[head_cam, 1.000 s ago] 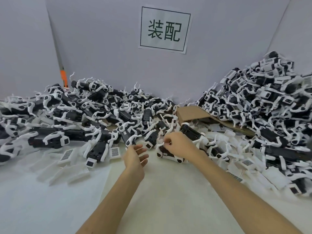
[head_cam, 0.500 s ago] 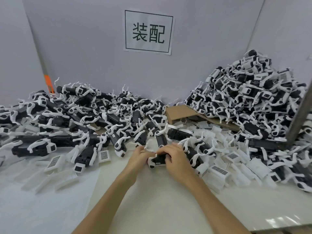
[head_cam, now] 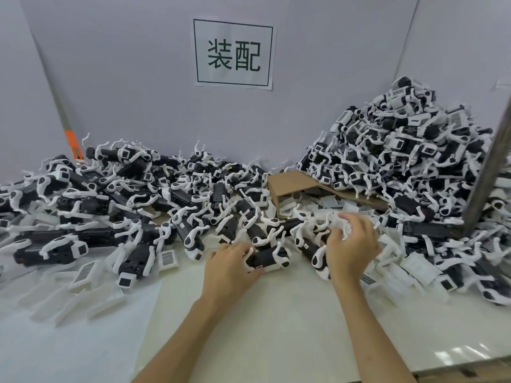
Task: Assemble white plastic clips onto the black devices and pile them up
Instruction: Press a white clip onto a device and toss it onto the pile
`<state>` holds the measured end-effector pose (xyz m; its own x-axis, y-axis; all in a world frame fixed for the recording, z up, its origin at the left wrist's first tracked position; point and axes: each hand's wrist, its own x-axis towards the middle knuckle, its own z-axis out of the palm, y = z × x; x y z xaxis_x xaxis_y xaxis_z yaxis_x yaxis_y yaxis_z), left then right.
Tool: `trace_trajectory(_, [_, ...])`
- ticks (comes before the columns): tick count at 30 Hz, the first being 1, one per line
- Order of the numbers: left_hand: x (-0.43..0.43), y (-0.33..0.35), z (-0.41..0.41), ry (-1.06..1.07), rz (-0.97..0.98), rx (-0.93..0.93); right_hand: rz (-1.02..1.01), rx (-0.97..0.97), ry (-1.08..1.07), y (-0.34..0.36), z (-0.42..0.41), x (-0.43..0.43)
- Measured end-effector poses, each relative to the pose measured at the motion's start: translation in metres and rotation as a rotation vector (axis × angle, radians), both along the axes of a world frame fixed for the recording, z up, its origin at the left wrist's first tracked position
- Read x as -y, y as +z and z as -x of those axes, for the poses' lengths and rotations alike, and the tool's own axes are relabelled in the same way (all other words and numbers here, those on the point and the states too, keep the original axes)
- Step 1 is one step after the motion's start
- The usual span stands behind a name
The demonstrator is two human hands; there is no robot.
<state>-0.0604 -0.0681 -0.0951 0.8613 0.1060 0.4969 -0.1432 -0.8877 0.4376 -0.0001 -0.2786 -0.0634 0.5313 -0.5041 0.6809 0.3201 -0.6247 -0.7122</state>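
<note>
At centre front, left hand grips the black device; right hand has left it, fingers now curled round a white clip: fitting judged imminent.

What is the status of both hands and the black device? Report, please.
Left hand grips black cylindrical device with white clips. Right hand grabs loose white plastic clip, blurred. Tall heap of devices close at right, path clear.

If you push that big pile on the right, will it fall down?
Probably some pieces slide off: the pile is steep and loosely heaped. Likely not everything, since the white clips look tangled together.
</note>
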Motion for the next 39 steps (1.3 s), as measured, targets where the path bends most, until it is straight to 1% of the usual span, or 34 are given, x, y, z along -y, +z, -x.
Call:
trace_trajectory(2, [0.0,0.001,-0.001,0.053,0.053,0.001,0.01,-0.291,0.007,-0.003,-0.007,0.012])
trace_trajectory(3, [0.0,0.002,-0.001,0.07,0.05,-0.019,0.06,-0.435,0.04,-0.004,-0.009,0.016])
trace_trajectory(4, [-0.001,0.002,0.0,0.082,0.033,-0.048,0.12,-0.537,0.089,-0.005,-0.01,0.017])
trace_trajectory(5, [-0.001,0.003,0.001,0.089,0.021,-0.08,0.169,-0.584,0.138,-0.006,-0.01,0.016])
trace_trajectory(6, [-0.003,0.003,0.002,0.092,0.03,-0.107,0.197,-0.587,0.18,-0.007,-0.01,0.014])
trace_trajectory(10, [-0.005,0.009,0.003,0.097,0.16,-0.169,0.223,-0.46,0.292,-0.01,-0.007,0.006])
trace_trajectory(13, [-0.007,0.011,0.005,0.045,0.372,-0.231,0.194,-0.387,0.382,-0.011,-0.005,0.005])
trace_trajectory(15, [-0.008,0.012,0.006,-0.01,0.584,-0.245,0.213,-0.368,0.44,-0.009,-0.004,0.004])
trace_trajectory(16, [-0.008,0.014,0.007,-0.028,0.726,-0.237,0.207,-0.362,0.479,-0.008,-0.005,0.003])
trace_trajectory(19, [-0.011,0.021,0.007,-0.001,1.116,-0.222,0.06,-0.318,0.669,-0.007,-0.002,-0.004])
trace_trajectory(20, [-0.012,0.023,0.007,0.0,1.213,-0.235,0.03,-0.264,0.675,-0.007,-0.001,-0.006])
trace_trajectory(22, [-0.014,0.026,0.008,-0.057,1.406,-0.29,-0.026,-0.112,0.598,-0.004,0.002,-0.007])
trace_trajectory(25, [-0.02,0.023,0.006,-0.257,1.693,-0.353,-0.147,0.086,0.397,0.005,0.005,0.001])
trace_trajectory(27, [-0.023,0.02,0.004,-0.394,1.88,-0.39,-0.242,0.138,0.225,0.009,0.005,0.013])
trace_trajectory(28, [-0.023,0.02,0.002,-0.449,1.953,-0.415,-0.277,0.118,0.159,0.009,0.006,0.02])
trace_trajectory(29, [-0.023,0.02,0.002,-0.486,2.013,-0.432,-0.289,0.054,0.12,0.009,0.008,0.027])
trace_trajectory(31, [-0.02,0.022,0.001,-0.52,2.073,-0.443,-0.232,-0.166,0.124,0.002,0.011,0.039])
trace_trajectory(36, [-0.016,0.023,0.002,-0.528,2.035,-0.431,0.156,-0.731,0.299,-0.007,0.017,0.037])
trace_trajectory(38, [-0.017,0.024,0.001,-0.502,2.019,-0.42,0.271,-0.857,0.325,-0.009,0.017,0.032])
trace_trajectory(39, [-0.017,0.025,0.002,-0.497,2.009,-0.423,0.274,-0.85,0.327,-0.011,0.016,0.032])
